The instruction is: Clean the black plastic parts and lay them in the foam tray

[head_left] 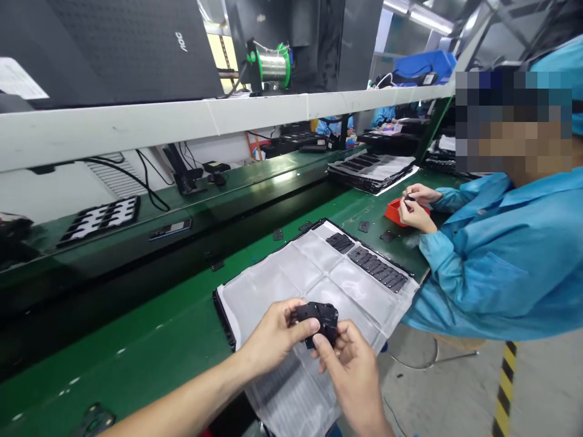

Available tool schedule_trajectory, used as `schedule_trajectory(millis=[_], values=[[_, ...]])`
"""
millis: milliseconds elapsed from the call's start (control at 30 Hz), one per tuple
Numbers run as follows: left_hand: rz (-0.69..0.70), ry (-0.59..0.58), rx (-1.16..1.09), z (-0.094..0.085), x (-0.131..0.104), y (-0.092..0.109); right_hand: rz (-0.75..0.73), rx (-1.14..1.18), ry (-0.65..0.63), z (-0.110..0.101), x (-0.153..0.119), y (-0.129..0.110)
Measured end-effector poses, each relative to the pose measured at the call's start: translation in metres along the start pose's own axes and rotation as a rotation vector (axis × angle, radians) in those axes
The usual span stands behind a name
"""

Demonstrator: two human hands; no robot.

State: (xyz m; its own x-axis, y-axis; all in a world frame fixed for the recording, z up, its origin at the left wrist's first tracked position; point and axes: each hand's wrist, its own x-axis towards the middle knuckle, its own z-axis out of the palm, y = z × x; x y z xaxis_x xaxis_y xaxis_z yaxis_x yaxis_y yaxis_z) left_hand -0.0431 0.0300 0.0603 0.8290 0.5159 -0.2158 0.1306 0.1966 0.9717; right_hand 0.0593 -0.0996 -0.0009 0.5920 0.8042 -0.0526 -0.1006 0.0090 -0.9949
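Between my two hands is a small black plastic part (pixel 324 317), held above a tray lined with a translucent white sheet (pixel 291 267). My left hand (pixel 285 331) pinches its left side, thumb across the front. On the lower right edge, the thumb and fingers of my right hand (pixel 348 358) are closed on the same part. Its exact kind is too unclear to name. Rows of flat black pieces (pixel 376 267) lie at the tray's far right corner. Several similar loose pieces, one a small black plate (pixel 277 234), rest on the green bench beyond the tray.
At the right a co-worker in a blue smock (pixel 496 261) handles a small piece over a red box (pixel 395 211). Stacked lined trays (pixel 371 170) stand farther back. A white shelf beam (pixel 255 112) crosses above the green bench (pixel 182 321). A phone (pixel 170 229) lies on the back ledge.
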Motion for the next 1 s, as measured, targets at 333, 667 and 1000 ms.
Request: schedule_trajectory(millis=[333,667,1000], values=[[-0.093,-0.067,0.189,-0.056,0.053,0.011,-0.170,-0.592,-0.294,-0.103,0.045,-0.084],[-0.212,-0.187,0.219,-0.081,0.118,-0.027,-0.323,-1.343,-0.307,-0.090,0.293,-0.068],[-0.228,-0.234,0.139,-0.089,0.128,-0.041,-0.329,-1.519,-0.599,-0.066,0.379,-0.020]])
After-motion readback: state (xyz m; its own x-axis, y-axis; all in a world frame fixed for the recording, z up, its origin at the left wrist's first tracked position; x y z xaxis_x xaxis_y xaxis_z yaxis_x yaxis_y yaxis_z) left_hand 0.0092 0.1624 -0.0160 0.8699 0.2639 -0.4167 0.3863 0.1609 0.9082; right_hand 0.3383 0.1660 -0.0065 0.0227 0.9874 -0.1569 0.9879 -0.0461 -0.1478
